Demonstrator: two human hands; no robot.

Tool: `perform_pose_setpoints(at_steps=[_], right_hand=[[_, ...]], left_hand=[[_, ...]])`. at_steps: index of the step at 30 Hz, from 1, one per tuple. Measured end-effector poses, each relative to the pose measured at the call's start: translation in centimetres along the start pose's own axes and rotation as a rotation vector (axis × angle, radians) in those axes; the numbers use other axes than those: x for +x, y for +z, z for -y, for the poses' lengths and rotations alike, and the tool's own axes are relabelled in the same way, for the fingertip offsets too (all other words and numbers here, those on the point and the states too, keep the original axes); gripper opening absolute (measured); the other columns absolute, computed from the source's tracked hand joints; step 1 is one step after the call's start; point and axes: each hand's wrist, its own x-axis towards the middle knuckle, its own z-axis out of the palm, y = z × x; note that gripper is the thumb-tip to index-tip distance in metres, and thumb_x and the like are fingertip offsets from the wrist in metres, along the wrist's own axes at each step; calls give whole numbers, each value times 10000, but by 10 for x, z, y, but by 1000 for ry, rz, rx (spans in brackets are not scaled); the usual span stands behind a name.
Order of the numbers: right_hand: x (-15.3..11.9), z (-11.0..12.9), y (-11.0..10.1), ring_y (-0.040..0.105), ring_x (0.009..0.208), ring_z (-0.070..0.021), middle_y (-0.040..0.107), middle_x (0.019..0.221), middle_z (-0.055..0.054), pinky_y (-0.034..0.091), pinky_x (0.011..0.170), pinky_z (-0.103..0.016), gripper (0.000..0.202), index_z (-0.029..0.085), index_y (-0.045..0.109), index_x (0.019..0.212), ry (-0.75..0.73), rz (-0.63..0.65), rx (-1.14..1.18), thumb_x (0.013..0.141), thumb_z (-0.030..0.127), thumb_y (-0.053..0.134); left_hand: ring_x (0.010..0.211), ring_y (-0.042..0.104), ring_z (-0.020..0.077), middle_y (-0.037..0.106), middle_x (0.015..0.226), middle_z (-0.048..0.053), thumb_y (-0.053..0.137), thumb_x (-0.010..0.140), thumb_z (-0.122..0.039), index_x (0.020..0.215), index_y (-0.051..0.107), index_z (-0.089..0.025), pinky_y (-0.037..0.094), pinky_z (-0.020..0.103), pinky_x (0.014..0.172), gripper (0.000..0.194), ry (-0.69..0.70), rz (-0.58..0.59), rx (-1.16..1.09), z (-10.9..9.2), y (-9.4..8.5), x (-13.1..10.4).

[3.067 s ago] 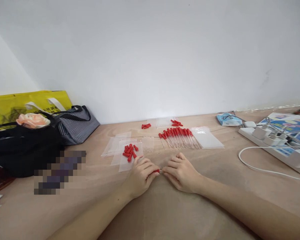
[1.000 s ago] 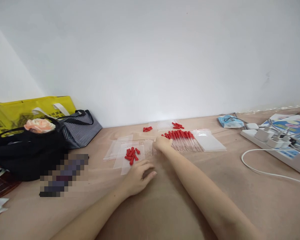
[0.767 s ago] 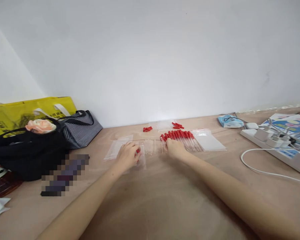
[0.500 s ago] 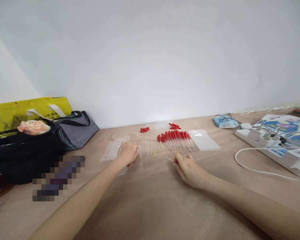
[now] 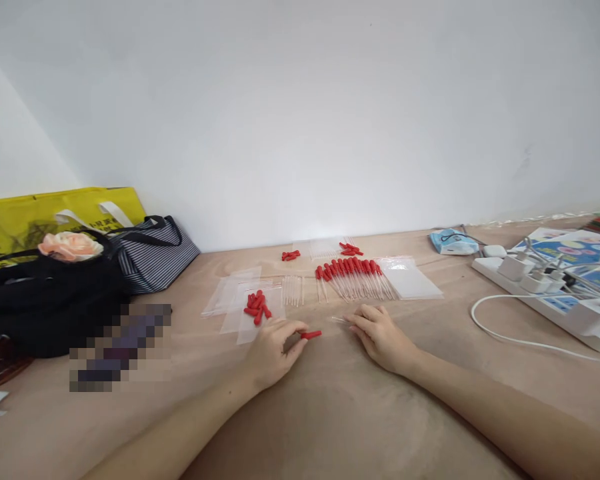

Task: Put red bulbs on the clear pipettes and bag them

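Observation:
My left hand (image 5: 277,350) pinches a red rubber dropper bulb (image 5: 312,335) between thumb and fingers, its end pointing right. Across from it, my right hand (image 5: 383,337) is closed on a thin clear glass tube (image 5: 339,320) whose tip points left toward the bulb; the two are apart. Beyond my left hand, a small pile of red bulbs (image 5: 258,307) lies on clear plastic bags (image 5: 233,297). Several bare glass tubes (image 5: 293,291) lie side by side in the middle. Right of them is a row of droppers with red bulbs fitted (image 5: 353,277).
More red bulbs (image 5: 291,255) and another small bulb pile (image 5: 351,249) lie near the wall. A plastic bag (image 5: 413,278) is right of the droppers. A power strip (image 5: 540,297) with cables and a blue mask (image 5: 453,242) sit right; a striped bag (image 5: 155,257) and black bag (image 5: 55,307) stand left.
My left hand has come back from the bulb pile toward my right hand, now with a red bulb in its fingers. My right hand stays nearly in place with the tube.

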Motion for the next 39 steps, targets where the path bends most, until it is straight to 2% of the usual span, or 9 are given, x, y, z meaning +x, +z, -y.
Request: perform_pose_setpoints(at_steps=[5,9,12,15,19,23,29,34,39], right_hand=[[0,1,-3,508,784,-153,557,826,-58,328,707,-302,204,186,571,926,-53,16,24,834,143,394],[0,2,-4,508,774,-144,562,814,-52,319,709,-304,193,186,579,916,-90,18,41,832,159,407],[0,3,-4,504,768,-140,564,806,-51,311,717,-308,206,180,579,943,-123,3,39,830,153,410],[0,3,-4,497,750,-135,566,792,-48,303,723,-312,213,176,581,949,-163,-24,27,834,154,403],[1,7,-5,496,729,-129,572,781,-45,300,732,-316,202,172,586,918,-187,-52,13,837,164,401],[0,12,-6,504,726,-130,579,787,-42,298,745,-326,217,179,578,951,-184,-41,3,838,169,393],[0,18,-3,512,718,-130,589,776,-38,300,739,-326,214,186,579,953,-181,-81,34,831,170,403],[2,20,-2,511,707,-127,596,780,-36,292,742,-329,206,185,579,942,-168,-105,59,830,177,406],[2,23,-2,509,696,-118,598,760,-29,273,747,-327,216,184,582,942,-179,-95,73,831,162,399]], left_hand=[[896,574,181,635,960,61,482,786,-221,983,574,-176,452,333,802,223,-60,75,-72,-4,5,-4],[1152,420,252,477,1238,123,521,769,-388,1151,507,-139,372,413,940,457,-47,210,-31,-4,10,2],[1195,369,239,452,1261,127,445,824,-372,1142,523,-119,353,402,967,414,-50,256,-38,-3,17,4],[1174,404,211,529,1191,101,375,868,-296,1104,554,-135,362,393,965,338,-33,228,-59,-2,22,4],[1127,460,212,595,1108,71,385,870,-261,1053,572,-173,315,456,982,277,17,150,-40,-2,21,1],[1087,495,197,634,1026,47,375,876,-230,1000,562,-184,305,463,982,229,64,79,-68,-2,20,-1],[1048,516,186,642,964,35,386,873,-224,965,550,-187,342,417,957,191,43,60,-116,-5,20,-1],[950,550,174,635,910,49,382,875,-238,902,564,-168,426,337,850,197,3,58,-177,-11,18,2],[868,559,169,628,877,55,385,871,-251,868,574,-162,440,315,786,208,8,39,-207,-12,16,4]])
